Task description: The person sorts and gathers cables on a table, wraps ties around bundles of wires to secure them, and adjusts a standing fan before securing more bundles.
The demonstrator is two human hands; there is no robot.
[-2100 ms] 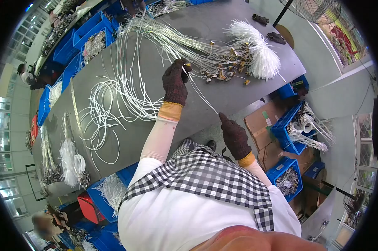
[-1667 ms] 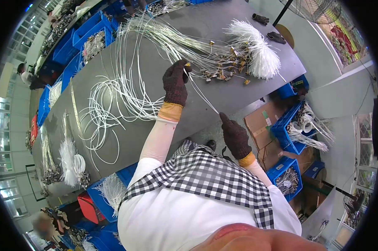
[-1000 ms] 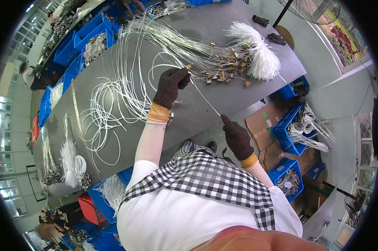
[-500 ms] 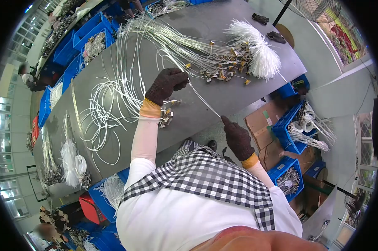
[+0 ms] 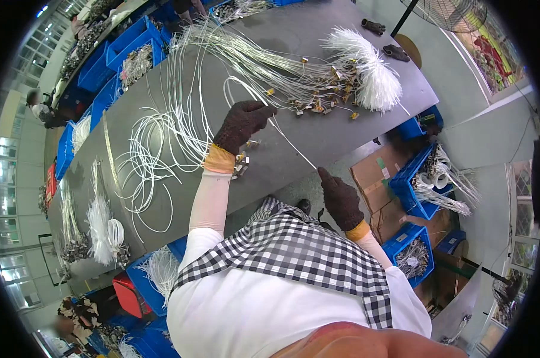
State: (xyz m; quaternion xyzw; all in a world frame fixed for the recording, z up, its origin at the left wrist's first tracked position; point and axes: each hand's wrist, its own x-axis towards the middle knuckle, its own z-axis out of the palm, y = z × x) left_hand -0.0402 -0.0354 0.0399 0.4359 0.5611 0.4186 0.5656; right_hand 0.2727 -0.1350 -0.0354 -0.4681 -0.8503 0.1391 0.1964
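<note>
My left hand (image 5: 245, 124), in a dark knitted glove, is closed around a white cable (image 5: 294, 147) above the grey table. The cable runs taut down to my right hand (image 5: 340, 200), also gloved, which pinches its other part between thumb and fingers beyond the table's front edge. From the left hand a loop of the cable curves back over the tabletop. Small metal connectors (image 5: 240, 164) lie just under my left wrist, partly hidden by it. Left of that arm, loose white cables (image 5: 153, 149) lie in coils.
A long bundle of cables with connectors (image 5: 335, 89) spans the far side of the table (image 5: 270, 179), beside a fanned white bunch (image 5: 377, 74). Dark gloves (image 5: 395, 52) lie at the far corner. Blue crates (image 5: 422, 185) stand on the right; other people are at left.
My left hand has moved slightly right and down along the cable, towards the right hand. My right hand has hardly moved and keeps its pinch.
</note>
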